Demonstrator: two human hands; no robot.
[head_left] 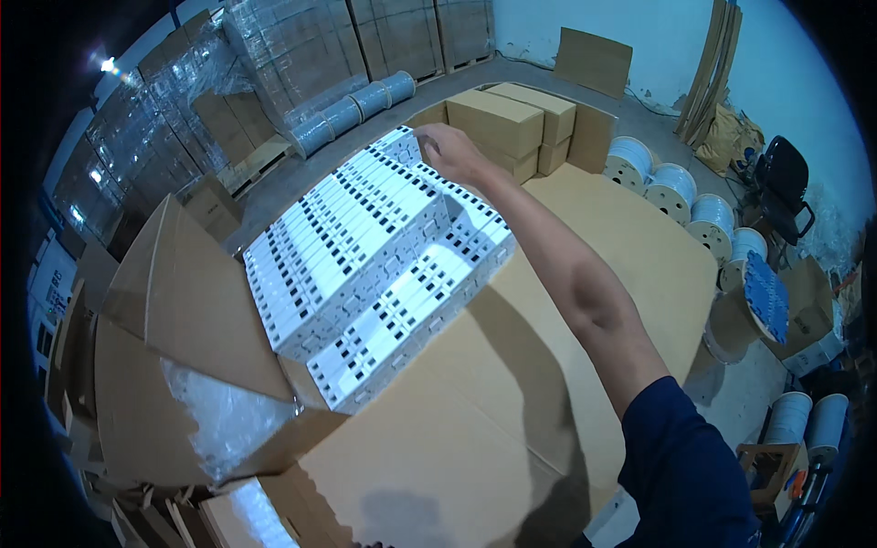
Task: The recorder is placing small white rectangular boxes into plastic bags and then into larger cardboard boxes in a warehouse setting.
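- While the right hand (449, 151) reaches far out, its fingers grasp the end small white box (402, 144).
- Best lift it straight, sparing neighbouring stacked white boxes (356, 247).
- Left hand unseen.

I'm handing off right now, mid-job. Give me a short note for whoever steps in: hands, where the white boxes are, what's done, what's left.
Right hand: arm stretched out, hand resting on the far end of the stacked small white boxes; whether it grips one cannot be told.
Left hand: not in view.
White boxes: laid in long rows, two tiers, on the flat cardboard sheet covering the work surface.
Open carton with clear plastic liner sits at near left, tipped toward the stack; no white boxes visible inside it.
Done: rows are stacked and aligned.
Left: judging by the open carton, the stack probably goes in there.
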